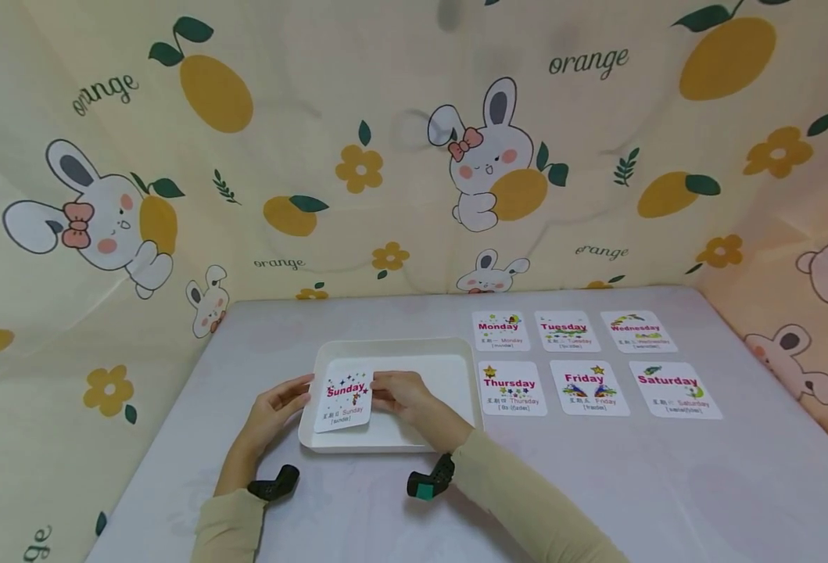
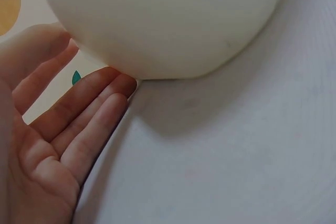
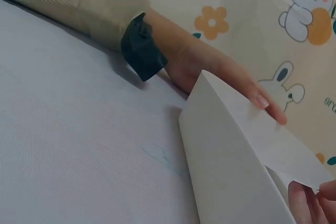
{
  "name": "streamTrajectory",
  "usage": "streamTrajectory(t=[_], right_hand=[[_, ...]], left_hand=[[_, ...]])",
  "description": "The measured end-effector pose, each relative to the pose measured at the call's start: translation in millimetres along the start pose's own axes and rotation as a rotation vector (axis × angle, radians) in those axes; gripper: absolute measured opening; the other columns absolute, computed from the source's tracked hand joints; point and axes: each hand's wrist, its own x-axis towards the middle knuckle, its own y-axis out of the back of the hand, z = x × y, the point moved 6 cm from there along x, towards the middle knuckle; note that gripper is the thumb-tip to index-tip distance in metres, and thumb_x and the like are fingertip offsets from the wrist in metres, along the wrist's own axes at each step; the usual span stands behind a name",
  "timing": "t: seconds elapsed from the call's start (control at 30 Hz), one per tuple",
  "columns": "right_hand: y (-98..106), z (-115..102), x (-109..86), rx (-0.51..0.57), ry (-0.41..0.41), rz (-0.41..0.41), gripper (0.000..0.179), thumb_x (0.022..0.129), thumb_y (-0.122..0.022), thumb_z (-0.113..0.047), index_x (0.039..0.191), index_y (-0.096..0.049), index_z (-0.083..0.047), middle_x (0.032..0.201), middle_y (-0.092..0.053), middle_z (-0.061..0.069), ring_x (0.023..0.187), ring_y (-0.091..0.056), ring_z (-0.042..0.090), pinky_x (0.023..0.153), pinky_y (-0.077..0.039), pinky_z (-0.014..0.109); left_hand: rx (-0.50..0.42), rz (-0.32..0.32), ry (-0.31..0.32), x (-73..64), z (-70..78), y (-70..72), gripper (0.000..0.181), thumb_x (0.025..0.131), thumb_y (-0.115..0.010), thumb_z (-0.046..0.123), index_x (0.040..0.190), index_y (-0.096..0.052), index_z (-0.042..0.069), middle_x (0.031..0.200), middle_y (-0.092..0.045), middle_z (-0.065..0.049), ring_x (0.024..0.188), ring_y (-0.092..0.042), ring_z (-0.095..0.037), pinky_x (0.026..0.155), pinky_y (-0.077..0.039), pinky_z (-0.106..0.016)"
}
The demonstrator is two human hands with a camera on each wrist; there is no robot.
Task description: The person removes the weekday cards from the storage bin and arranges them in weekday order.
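A white card printed "Sunday" (image 1: 343, 403) stands tilted over the left part of a shallow white tray (image 1: 392, 450). Its right edge is pinched between the thumb and fingers of my right hand (image 1: 414, 400). Only the fingertips of that hand show in the right wrist view, at the card's edge, low on the right. My left hand (image 1: 267, 422) is at the tray's left side, its fingertips touching the wall. Seen from the left wrist, the fingers of this hand (image 2: 58, 156) are nearly straight against the tray's outer side (image 2: 168, 30).
Right of the tray lie two rows of cards: Monday (image 1: 500, 331), Tuesday (image 1: 566, 332) and Wednesday (image 1: 639, 332) behind, Thursday (image 1: 512, 389), Friday (image 1: 589, 389) and Saturday (image 1: 675, 391) in front. A patterned cloth (image 1: 385, 78) rises behind the pale tabletop (image 1: 596, 469).
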Motion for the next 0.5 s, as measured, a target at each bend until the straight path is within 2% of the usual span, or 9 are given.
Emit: streamTrajectory(t=[0.3,0.5], right_hand=[[1.4,2.2,0.7,-0.011,0.004,-0.014,0.035,0.090,-0.059,0.002,0.125,-0.060,0.005,0.126,-0.063,0.025,0.095,-0.071,0.020,0.084,-0.058,0.029],[0.7,0.2,-1.4,-0.011,-0.013,-0.006,0.032,0.090,-0.060,0.000,0.123,-0.061,0.005,0.124,-0.065,0.024,0.092,-0.071,0.019,0.083,-0.058,0.027]], left_hand=[[0.009,0.001,-0.013,0.5,0.4,-0.9,0.047,0.093,-0.063,0.026,0.136,-0.054,0.007,0.135,-0.058,-0.021,0.099,-0.056,0.016,0.088,-0.045,-0.005],[0.008,0.006,-0.011,-0.5,0.5,-0.1,0.048,0.093,-0.064,0.026,0.136,-0.054,0.007,0.135,-0.058,-0.020,0.100,-0.056,0.016,0.088,-0.044,-0.005]])
